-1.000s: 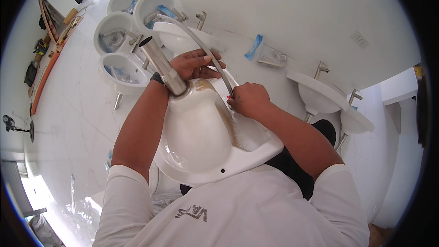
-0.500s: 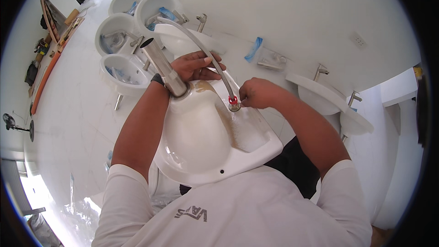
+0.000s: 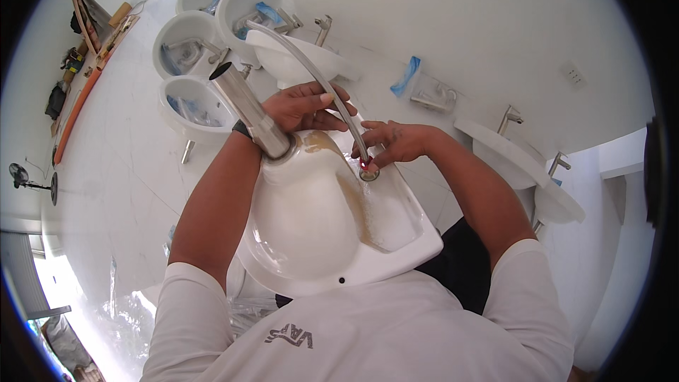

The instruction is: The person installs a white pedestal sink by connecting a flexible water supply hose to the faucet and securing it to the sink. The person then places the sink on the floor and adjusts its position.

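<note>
An upturned white washbasin (image 3: 300,201) rests in front of me against my body, its underside facing up. A shiny metal drain pipe (image 3: 249,112) sticks up from its far left part. The grey flexible hose (image 3: 305,62) rises from a round metal fitting (image 3: 369,175) in the basin's right-hand recess and curves away to the far left. My left hand (image 3: 303,108) pinches the hose partway along, thumb on top, with its wrist behind the drain pipe. My right hand (image 3: 403,143) has its fingertips closed around the hose's red-collared lower end (image 3: 366,164), partly hiding it.
Several white basins (image 3: 185,42) with bagged parts stand at the far left. A bagged metal part (image 3: 433,93) and a blue wrapper (image 3: 405,76) lie beside the wall. More basins (image 3: 495,148) with taps stand at the right. An orange pipe (image 3: 74,117) and a fan (image 3: 32,182) are at the left.
My right hand has turned from a tight fist beside the fitting to spread-out knuckles with fingertips around the red collar. My left hand keeps its hold; the view has shifted slightly.
</note>
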Motion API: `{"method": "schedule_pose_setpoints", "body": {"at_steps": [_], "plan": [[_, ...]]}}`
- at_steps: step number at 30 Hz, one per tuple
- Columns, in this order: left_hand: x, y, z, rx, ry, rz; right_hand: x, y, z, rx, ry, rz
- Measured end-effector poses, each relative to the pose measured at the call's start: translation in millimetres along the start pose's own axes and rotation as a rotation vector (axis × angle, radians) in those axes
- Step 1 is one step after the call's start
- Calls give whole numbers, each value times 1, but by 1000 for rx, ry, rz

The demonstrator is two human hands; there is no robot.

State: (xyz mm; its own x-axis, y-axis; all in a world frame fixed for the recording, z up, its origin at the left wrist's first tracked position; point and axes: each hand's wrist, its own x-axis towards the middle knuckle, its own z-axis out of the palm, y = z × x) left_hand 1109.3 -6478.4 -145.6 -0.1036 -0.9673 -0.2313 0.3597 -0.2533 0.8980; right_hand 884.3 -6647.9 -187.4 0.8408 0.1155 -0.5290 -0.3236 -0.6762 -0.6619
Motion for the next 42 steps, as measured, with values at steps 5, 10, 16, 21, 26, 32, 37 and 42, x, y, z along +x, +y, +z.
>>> {"method": "schedule_pose_setpoints", "body": {"at_steps": [5,10,16,21,26,32,37,42], "plan": [[1,0,0,-8,-8,1,-1,3,12,-15,131,-16],[4,0,-2,-21,-36,-4,-8,-1,31,-102,357,-45],[3,0,0,-6,-29,0,-18,-31,44,-309,460,74],[2,0,1,-16,-28,-5,-18,-54,60,-501,588,198],[2,-2,-1,1,-39,20,-23,-40,48,-387,507,77],[3,-4,-4,-11,-51,26,-19,-43,38,-479,407,111],[3,-5,-4,-22,-58,27,-19,-47,38,-476,414,91],[4,-6,-4,-49,-60,37,-15,-58,59,-509,597,218]]}}
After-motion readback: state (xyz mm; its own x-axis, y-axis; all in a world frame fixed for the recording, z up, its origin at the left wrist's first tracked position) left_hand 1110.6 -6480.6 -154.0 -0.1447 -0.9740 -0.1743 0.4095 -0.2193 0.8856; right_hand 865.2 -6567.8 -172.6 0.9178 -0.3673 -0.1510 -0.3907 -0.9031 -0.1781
